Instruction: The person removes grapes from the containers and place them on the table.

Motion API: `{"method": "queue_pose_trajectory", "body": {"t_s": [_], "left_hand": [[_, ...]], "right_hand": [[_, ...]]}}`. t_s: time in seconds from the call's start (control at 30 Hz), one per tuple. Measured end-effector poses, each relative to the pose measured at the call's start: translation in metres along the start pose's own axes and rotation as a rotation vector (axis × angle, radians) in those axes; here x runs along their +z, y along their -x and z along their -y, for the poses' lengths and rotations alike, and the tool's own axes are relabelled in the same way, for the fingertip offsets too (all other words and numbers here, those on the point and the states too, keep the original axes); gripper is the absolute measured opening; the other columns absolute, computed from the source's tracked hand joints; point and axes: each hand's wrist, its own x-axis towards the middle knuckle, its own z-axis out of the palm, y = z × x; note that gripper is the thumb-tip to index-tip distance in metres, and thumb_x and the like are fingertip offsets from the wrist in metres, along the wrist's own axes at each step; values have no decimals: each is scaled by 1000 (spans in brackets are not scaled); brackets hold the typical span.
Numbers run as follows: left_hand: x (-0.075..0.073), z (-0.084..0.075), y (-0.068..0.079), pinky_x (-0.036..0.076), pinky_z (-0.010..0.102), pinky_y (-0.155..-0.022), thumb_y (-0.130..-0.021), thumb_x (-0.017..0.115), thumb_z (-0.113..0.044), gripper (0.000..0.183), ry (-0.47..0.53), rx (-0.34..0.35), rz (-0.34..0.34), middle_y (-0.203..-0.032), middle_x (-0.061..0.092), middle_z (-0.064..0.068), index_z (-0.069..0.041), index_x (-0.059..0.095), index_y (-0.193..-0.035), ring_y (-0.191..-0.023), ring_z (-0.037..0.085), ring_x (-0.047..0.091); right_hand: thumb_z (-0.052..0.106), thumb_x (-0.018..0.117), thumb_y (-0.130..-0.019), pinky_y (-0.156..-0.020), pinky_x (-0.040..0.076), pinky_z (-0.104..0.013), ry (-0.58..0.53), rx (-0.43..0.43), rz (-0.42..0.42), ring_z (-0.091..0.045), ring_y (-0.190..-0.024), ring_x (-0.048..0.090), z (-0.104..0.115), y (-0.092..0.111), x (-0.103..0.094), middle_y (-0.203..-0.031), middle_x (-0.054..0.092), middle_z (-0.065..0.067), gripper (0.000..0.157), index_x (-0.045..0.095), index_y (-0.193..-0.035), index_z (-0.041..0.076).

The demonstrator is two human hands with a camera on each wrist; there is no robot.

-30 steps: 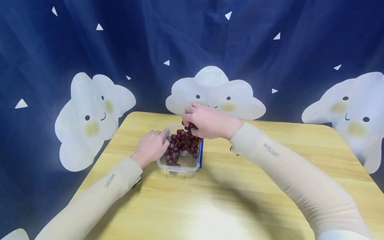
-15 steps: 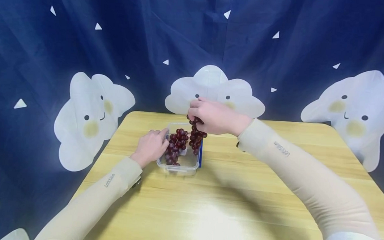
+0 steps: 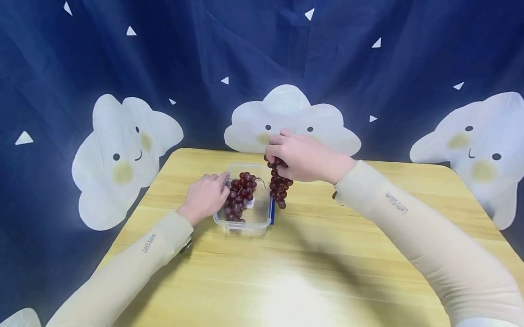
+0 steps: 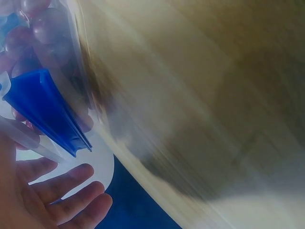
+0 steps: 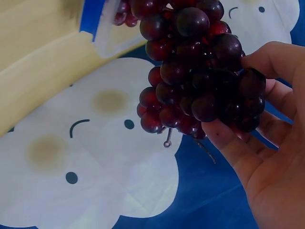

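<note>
My right hand (image 3: 304, 158) holds a bunch of dark red grapes (image 3: 280, 186) from above, and it hangs just beyond the right side of a clear plastic container (image 3: 250, 227). In the right wrist view, thumb and fingers are around the grapes (image 5: 190, 71), with bare stems poking out at one end. A second bunch of grapes (image 3: 240, 197) lies along the container's left side, inside it. My left hand (image 3: 204, 195) grips the container's left rim, thumb at the edge. The left wrist view shows its other fingers (image 4: 71, 183) outside, loosely bent beside a blue clip (image 4: 47, 112).
The container stands on a light wooden table (image 3: 350, 267), toward its far edge. Another blue clip (image 3: 273, 211) hangs down on the container's right side. A dark blue curtain (image 3: 268, 45) with white clouds hangs close behind the table.
My right hand has moved right and slightly up, drawing its bunch of grapes out of the container and past the right rim. The left hand stays at the left rim.
</note>
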Motion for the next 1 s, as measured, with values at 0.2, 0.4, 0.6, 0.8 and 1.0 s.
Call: {"method": "queue_pose_trajectory", "body": {"t_s": [0.2, 0.4, 0.6, 0.8, 1.0], "left_hand": [[-2, 0, 1, 57, 57, -83, -99, 49, -31, 50, -3, -5, 2, -126, 68, 18, -12, 53, -145, -112, 38, 63], [-3, -1, 1, 56, 57, -87, -99, 49, -32, 51, -2, -4, 8, -127, 67, 17, -12, 52, -146, -115, 39, 63], [-3, -1, 0, 56, 55, -87, -99, 48, -32, 51, -5, -7, 14, -127, 68, 16, -13, 52, -146, -113, 38, 63], [-1, 0, -1, 57, 55, -85, -99, 48, -33, 51, -9, -9, 10, -126, 68, 15, -14, 52, -146, -112, 36, 64], [-1, 1, 0, 56, 55, -86, -99, 48, -33, 51, -5, -10, 7, -126, 68, 15, -14, 52, -146, -113, 36, 64]], "right_hand": [[7, 68, -82, -75, 52, -34, 8, 17, 20, -21, -92, 52, -4, 9, 6, -100, 62, 1, 18, 68, -99, 14], [4, 67, -82, -73, 49, -32, -23, 32, 25, -21, -89, 49, -4, 17, 11, -96, 59, 2, 16, 67, -95, 14], [1, 66, -80, -76, 48, -35, -71, 6, 4, -23, -90, 50, -7, 25, 21, -95, 60, -1, 16, 67, -92, 11], [3, 67, -78, -79, 48, -34, -69, 1, 16, -21, -89, 52, -11, 30, 34, -93, 60, 1, 16, 67, -91, 13], [4, 67, -79, -81, 50, -34, -88, 31, 42, -20, -91, 54, -10, 33, 40, -95, 60, 1, 16, 67, -91, 13]]}}
